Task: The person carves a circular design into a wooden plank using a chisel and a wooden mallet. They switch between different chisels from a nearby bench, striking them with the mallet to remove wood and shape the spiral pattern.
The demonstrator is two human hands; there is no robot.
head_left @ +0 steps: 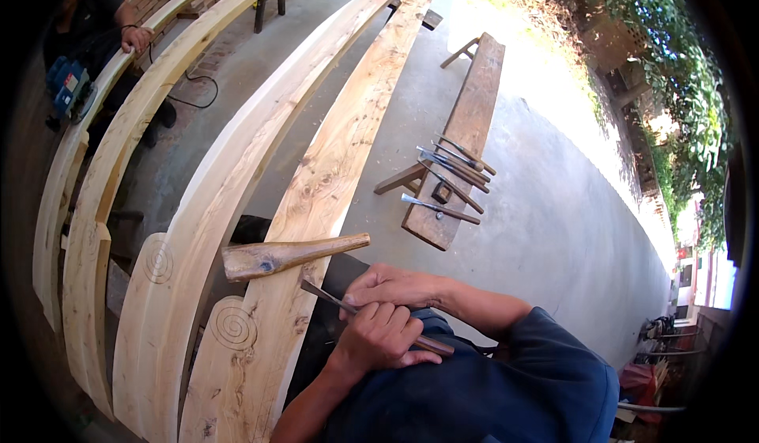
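My left hand (pixel 378 337) is wrapped round the wooden handle of a chisel (pixel 320 292), whose blade points up and left over the edge of a pale wooden beam (pixel 332 158). My right hand (pixel 391 286) is closed against the chisel's shank, just beyond the left; its fingertips are partly hidden. A wooden mallet (pixel 296 255) lies across the beam, handle to the right. Beside the mallet head's lower side, a spiral (pixel 233 323) is marked on the beam's rounded end. A second beam (pixel 229 158) to the left bears a similar spiral (pixel 158 263).
Several chisels (pixel 455 166) and a small dark block (pixel 442 193) rest on a low wooden bench (pixel 478 95) to the right. Two more curved beams (pixel 130 126) stand at left, where a co-worker's hand (pixel 136 39) rests near a blue power tool (pixel 69 87) with a cable.
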